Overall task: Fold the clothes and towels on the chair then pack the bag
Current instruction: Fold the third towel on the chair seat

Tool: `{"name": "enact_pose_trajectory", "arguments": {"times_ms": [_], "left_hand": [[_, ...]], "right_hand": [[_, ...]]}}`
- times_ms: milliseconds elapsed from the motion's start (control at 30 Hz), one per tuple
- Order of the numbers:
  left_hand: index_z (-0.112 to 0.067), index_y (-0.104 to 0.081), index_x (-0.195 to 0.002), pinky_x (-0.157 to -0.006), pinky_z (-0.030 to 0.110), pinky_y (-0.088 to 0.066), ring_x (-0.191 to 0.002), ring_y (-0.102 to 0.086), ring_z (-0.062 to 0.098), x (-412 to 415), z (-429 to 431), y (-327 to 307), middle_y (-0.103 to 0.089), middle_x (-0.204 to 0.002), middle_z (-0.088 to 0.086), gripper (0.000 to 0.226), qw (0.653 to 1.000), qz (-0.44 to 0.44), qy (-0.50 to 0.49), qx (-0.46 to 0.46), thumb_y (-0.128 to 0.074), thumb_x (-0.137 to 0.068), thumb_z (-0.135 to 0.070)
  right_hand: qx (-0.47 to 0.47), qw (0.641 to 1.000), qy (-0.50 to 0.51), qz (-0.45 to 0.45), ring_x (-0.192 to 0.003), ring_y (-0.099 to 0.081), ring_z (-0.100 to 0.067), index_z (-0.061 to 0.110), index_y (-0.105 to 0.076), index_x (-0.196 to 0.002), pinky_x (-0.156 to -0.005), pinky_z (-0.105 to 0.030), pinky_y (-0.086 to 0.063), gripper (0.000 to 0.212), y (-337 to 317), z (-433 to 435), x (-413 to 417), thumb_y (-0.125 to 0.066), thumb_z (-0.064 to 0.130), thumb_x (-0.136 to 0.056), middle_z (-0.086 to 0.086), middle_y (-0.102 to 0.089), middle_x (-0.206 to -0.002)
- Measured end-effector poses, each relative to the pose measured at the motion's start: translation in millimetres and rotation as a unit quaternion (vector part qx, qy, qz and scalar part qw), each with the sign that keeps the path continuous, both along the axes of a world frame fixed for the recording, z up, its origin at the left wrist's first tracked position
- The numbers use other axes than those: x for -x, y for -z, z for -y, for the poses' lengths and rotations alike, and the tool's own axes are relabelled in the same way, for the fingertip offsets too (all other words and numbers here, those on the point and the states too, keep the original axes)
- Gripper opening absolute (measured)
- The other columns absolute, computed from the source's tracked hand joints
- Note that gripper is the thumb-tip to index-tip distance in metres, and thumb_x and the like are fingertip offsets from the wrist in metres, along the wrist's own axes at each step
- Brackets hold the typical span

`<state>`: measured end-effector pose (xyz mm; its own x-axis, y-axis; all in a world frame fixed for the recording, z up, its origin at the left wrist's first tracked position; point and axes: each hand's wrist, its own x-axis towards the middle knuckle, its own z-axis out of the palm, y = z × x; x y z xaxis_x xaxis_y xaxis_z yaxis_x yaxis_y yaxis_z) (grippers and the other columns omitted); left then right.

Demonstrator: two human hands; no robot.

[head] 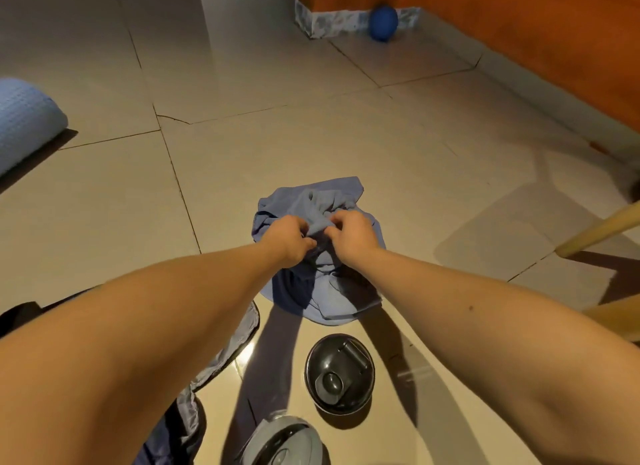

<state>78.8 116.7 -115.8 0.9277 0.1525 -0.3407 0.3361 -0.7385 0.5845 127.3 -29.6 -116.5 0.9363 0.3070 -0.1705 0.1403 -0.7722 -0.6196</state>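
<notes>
Left hand (289, 237) and right hand (353, 237) are gripping the crumpled blue garment (329, 301), fingers clamping bunched fabric; a black-lidded bottle (339, 372) is standing at its six o'clock.

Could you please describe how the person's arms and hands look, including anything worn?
The left forearm and right forearm are bare, with no sleeves in view. The left hand and right hand wear no gloves; no watch or bracelet shows at the wrists. The right forearm has a small dark spot.
</notes>
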Motion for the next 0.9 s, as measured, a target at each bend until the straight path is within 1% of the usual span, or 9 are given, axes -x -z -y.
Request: {"name": "enact_pose_trajectory", "arguments": {"times_ms": [67,167,233,333,433,533,700,800,900], "left_hand": [[-0.014,-0.042,-0.065,-0.056,0.034,-0.031,-0.059,-0.038,0.024,-4.6,0.6,-14.3,-0.040,-0.061,0.007,0.037,0.999,0.041,-0.023,0.012,-0.060,-0.097,-0.013],[-0.010,-0.056,-0.081,-0.062,0.035,-0.039,-0.065,-0.049,0.023,-12.8,7.5,-60.1,-0.054,-0.070,0.007,0.018,0.992,0.104,-0.060,0.038,-0.056,-0.098,-0.015],[-0.012,-0.056,-0.092,-0.066,0.035,-0.042,-0.076,-0.054,0.026,-17.0,14.3,-98.5,-0.060,-0.082,0.009,0.010,0.987,0.139,-0.066,0.055,-0.055,-0.099,-0.018],[-0.015,-0.051,-0.089,-0.064,0.035,-0.042,-0.078,-0.055,0.028,-16.6,27.0,-163.0,-0.057,-0.079,0.007,0.011,0.978,0.187,-0.056,0.078,-0.052,-0.100,-0.016],[-0.018,-0.048,-0.079,-0.071,0.047,-0.054,-0.082,-0.063,0.037,-8.8,39.5,-228.4,-0.059,-0.078,0.010,0.019,0.963,0.238,-0.055,0.113,-0.054,-0.097,-0.013],[-0.016,-0.056,-0.086,-0.080,0.055,-0.059,-0.088,-0.069,0.036,10.2,54.9,-291.9,-0.068,-0.089,0.013,0.010,0.949,0.273,-0.045,0.149,-0.058,-0.095,-0.020],[-0.014,-0.061,-0.105,-0.085,0.051,-0.060,-0.093,-0.067,0.028,61.5,91.0,-402.0,-0.068,-0.097,0.008,0.011,0.928,0.334,0.009,0.161,-0.062,-0.098,-0.022],[-0.016,-0.057,-0.116,-0.081,0.034,-0.062,-0.097,-0.066,0.021,98.7,114.1,-458.6,-0.065,-0.107,0.002,0.027,0.920,0.347,0.062,0.169,-0.072,-0.094,-0.015],[-0.017,-0.055,-0.120,-0.084,0.034,-0.061,-0.099,-0.065,0.020,130.3,134.6,-500.7,-0.066,-0.111,0.002,0.035,0.909,0.372,0.115,0.150,-0.074,-0.091,-0.012]], "right_hand": [[-0.045,0.999,0.013,0.000,-0.066,-0.045,-0.019,0.009,-0.057,-0.086,-0.063,-0.036,-0.035,0.016,-20.8,0.6,-2.2,-0.057,0.014,-0.101,-0.006,-0.052,-0.075],[-0.136,0.989,0.056,-0.030,-0.088,-0.062,-0.035,0.015,-0.050,-0.092,-0.073,-0.051,-0.058,0.013,-65.6,1.5,-2.2,-0.051,0.018,-0.105,-0.013,-0.060,-0.093],[-0.190,0.978,0.077,-0.047,-0.104,-0.063,-0.040,0.011,-0.049,-0.102,-0.078,-0.056,-0.061,0.008,-103.9,4.8,0.2,-0.048,0.017,-0.107,-0.017,-0.060,-0.106],[-0.229,0.968,0.099,-0.025,-0.110,-0.062,-0.040,0.005,-0.049,-0.114,-0.079,-0.056,-0.061,0.012,-169.8,12.6,3.9,-0.046,0.015,-0.107,-0.020,-0.058,-0.112],[-0.235,0.967,0.096,0.025,-0.105,-0.064,-0.039,0.009,-0.050,-0.107,-0.079,-0.058,-0.061,0.009,-240.7,24.8,14.9,-0.046,0.016,-0.106,-0.017,-0.060,-0.106],[-0.225,0.966,0.093,0.090,-0.101,-0.066,-0.033,0.020,-0.053,-0.100,-0.083,-0.058,-0.060,0.008,-306.9,43.5,28.4,-0.047,0.024,-0.102,-0.011,-0.064,-0.106],[-0.204,0.954,0.115,0.187,-0.100,-0.065,-0.026,0.022,-0.053,-0.104,-0.084,-0.050,-0.062,0.009,-421.0,78.2,85.0,-0.045,0.021,-0.108,-0.005,-0.062,-0.106],[-0.210,0.941,0.138,0.224,-0.101,-0.066,-0.023,0.023,-0.055,-0.109,-0.085,-0.046,-0.063,0.008,-473.1,103.6,117.7,-0.047,0.023,-0.108,-0.004,-0.064,-0.111],[-0.215,0.933,0.151,0.245,-0.103,-0.067,-0.025,0.021,-0.056,-0.113,-0.085,-0.045,-0.063,0.010,-519.4,129.9,154.6,-0.048,0.024,-0.108,-0.006,-0.065,-0.114]]}}
